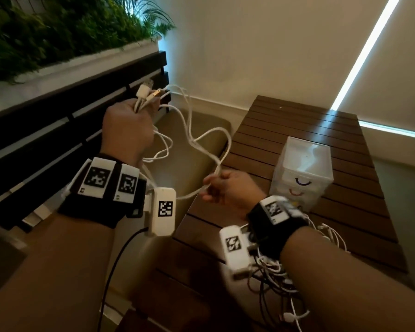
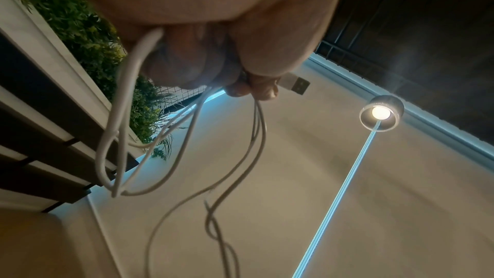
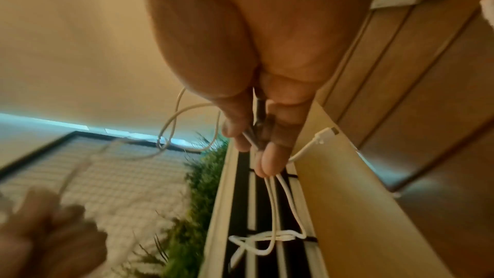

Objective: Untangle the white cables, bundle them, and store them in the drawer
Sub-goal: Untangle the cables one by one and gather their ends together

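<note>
Several white cables (image 1: 197, 130) are held in the air beside the surface (image 1: 297, 130), plug ends gripped in the left hand (image 1: 130, 128), strands pinched by the right hand (image 1: 228, 188); crossings are best eased apart gently.

Room dim, warm-toned. Bright cold light strip (image 1: 367, 51) cuts across wall, throws pale patch on slatted table (image 1: 331, 121). Round ceiling lamp (image 2: 381, 113) flares with glare in left wrist view. Right wrist view motion-blurred, left hand (image 3: 48, 240) smeared. Wide-angle bending at edges; plants (image 1: 46, 32) soft.
</note>
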The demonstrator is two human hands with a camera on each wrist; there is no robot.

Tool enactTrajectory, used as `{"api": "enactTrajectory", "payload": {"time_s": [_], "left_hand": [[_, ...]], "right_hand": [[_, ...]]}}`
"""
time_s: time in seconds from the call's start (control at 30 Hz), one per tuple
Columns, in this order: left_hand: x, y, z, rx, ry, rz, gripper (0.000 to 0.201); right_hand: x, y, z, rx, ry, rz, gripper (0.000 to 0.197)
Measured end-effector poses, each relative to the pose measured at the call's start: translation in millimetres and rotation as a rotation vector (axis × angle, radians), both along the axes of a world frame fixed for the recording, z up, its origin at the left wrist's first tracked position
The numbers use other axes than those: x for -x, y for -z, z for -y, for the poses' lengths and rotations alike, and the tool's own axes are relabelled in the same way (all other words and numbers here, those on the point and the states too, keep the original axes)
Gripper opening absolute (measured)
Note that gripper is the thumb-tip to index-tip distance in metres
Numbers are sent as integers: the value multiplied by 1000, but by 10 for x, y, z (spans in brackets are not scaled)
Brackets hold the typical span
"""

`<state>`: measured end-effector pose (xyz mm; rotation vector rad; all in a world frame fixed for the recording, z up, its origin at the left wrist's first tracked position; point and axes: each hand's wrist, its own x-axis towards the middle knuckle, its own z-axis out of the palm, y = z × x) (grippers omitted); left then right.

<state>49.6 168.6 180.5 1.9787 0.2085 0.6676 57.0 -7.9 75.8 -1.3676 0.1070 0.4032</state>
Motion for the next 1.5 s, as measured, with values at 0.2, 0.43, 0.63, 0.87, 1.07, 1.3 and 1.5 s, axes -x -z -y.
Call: {"api": "enactTrajectory", "payload": {"time_s": [0.2, 0.43, 0.63, 0.87, 1.07, 1.3, 1.5], "left_hand": [[-128, 347, 111, -220, 61, -132, 29], [-84, 481, 498, -213, 206, -175, 26], [-186, 1184, 697, -408, 273, -451, 22], [-166, 1356, 840, -652, 365, -594, 20], [-74, 1360, 1137, -320, 514, -490, 10], [73, 1473, 1305, 8, 656, -638, 17], [152, 1641, 1384, 107, 664, -748, 16]], "right_hand": [[261, 625, -501, -44, -204, -161, 18], [269, 709, -75, -33, -285, -256, 14], [123, 736, 841, 888, -442, -70, 28], [52, 130, 1855, 369, 174, -112, 17], [281, 286, 1931, 674, -267, -65, 14], [691, 471, 1747, 992, -794, 60, 13], [999, 863, 1618, 1500, -1315, 209, 31]]}}
